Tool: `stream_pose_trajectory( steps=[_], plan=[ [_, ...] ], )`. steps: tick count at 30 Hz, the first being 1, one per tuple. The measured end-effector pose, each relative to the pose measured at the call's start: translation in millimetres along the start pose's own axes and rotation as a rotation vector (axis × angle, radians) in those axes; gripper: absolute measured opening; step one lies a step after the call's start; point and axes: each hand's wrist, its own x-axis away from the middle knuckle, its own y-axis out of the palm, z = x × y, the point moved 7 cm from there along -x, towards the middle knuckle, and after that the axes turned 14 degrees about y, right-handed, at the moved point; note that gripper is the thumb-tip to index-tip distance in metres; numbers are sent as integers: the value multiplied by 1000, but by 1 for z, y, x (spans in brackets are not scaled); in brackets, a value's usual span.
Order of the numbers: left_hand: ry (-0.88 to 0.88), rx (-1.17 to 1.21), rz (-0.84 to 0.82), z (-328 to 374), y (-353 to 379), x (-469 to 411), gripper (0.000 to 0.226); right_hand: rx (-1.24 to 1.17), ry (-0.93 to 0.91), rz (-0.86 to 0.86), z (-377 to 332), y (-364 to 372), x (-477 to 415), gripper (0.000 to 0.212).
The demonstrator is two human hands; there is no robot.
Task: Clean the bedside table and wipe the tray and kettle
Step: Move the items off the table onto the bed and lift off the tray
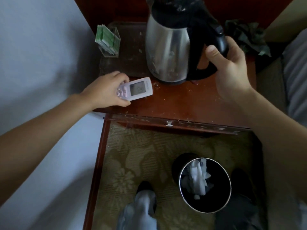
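A steel kettle (167,48) with a black lid and black handle stands at the front right corner of a dark brown tray (127,63) on the reddish bedside table (187,102). My right hand (232,68) is curled round the kettle's handle. My left hand (106,90) grips a white remote control (139,88) that lies on the table just in front of the tray. Crumbs and pale specks dot the tray, the kettle's side and the table top.
A clear holder with green packets (108,40) stands at the tray's back left. A dark crumpled cloth (247,37) lies at the table's back right. On the patterned floor stands a round bin (205,185) holding white paper. A bed edge (295,80) lies on the right.
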Motion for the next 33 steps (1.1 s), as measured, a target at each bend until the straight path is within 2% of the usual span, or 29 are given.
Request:
stream_pose_trajectory(
  steps=[5,11,18,24,28,33],
  plan=[
    [249,-11,4,83,-39,-6,62,-128,28,77,-25,-43,56,38],
    [458,-43,-52,206,-53,-19,67,-103,2,287,-63,-138,145,12],
    [690,-49,-70,375,-16,-43,68,-77,27,508,-63,-281,255,8],
    [781,-22,-118,494,28,-69,66,-58,58,683,-45,-388,340,14],
    [838,-3,-170,577,64,-89,63,-132,79,827,-24,-463,402,17],
    [840,32,-214,668,114,-121,69,-226,67,976,0,-544,476,5]
  ],
)
